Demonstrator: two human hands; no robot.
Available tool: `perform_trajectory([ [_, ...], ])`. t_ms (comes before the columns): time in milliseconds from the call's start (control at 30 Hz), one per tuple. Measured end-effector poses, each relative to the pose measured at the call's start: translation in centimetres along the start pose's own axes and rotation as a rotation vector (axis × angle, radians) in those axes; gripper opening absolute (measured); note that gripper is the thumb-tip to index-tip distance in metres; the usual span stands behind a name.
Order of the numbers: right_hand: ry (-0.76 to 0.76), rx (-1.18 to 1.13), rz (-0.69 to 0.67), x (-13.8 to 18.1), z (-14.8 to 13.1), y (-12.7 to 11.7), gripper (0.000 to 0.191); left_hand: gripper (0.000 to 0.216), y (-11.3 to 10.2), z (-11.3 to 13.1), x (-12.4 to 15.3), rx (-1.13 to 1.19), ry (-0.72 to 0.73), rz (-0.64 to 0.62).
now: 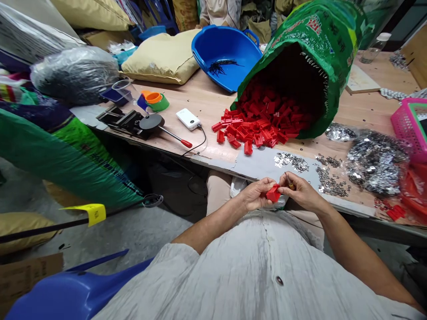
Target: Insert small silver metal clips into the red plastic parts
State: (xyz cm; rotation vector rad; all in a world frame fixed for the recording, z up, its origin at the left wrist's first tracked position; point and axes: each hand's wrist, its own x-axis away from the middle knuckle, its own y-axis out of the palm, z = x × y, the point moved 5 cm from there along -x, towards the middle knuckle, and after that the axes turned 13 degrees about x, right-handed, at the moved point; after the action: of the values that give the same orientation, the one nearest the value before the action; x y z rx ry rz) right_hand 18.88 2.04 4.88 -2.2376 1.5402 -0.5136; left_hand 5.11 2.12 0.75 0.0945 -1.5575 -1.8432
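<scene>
My left hand [258,194] is closed on a small red plastic part [273,193], just off the table's front edge above my lap. Close against it, my right hand [302,191] pinches a small tool with a yellowish handle [291,186]; its thin tip points up and its exact kind is unclear. The right fingertips touch or nearly touch the red part. Beyond the hands, a heap of similar red parts [263,120] spills from a green woven sack [333,58] lying on its side. Small silver metal pieces [291,162] and darker metal pieces [332,182] lie spread near the edge.
Clear bags of metal pieces [376,162] and a pink basket [408,129] stand at right. A blue basin [227,53] holds dark thin pieces. To the left are a white power bank [188,119] with a cable and a black lever device [140,124]. A person sits opposite.
</scene>
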Motion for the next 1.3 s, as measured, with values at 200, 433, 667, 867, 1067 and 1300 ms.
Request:
perform_trajectory([
  [200,0.03,-0.135,0.058,-0.3,1.2,0.3,0.023,0.041,0.0,0.6,-0.3,-0.193,0.038,0.07],
  [433,0.09,-0.159,0.164,0.2,2.8,0.0,0.024,0.041,1.9,3.1,2.3,-1.035,0.76,0.057],
  [667,0.125,-0.209,0.192,0.6,2.1,1.1,0.031,0.035,2.5,1.9,3.7,-1.426,1.13,-0.021],
  [867,0.244,-0.33,0.069,1.3,2.3,1.7,0.044,0.033,2.2,2.0,3.7,-1.363,1.088,-0.036],
  [1067,0.278,-0.375,0.014,1.7,2.7,1.9,0.043,0.026,1.8,2.1,3.7,-1.308,1.058,-0.047],
  [1300,0.257,-0.519,-0.046,1.8,3.6,2.8,0.044,0.028,1.3,2.7,3.6,-1.2,0.992,-0.134],
])
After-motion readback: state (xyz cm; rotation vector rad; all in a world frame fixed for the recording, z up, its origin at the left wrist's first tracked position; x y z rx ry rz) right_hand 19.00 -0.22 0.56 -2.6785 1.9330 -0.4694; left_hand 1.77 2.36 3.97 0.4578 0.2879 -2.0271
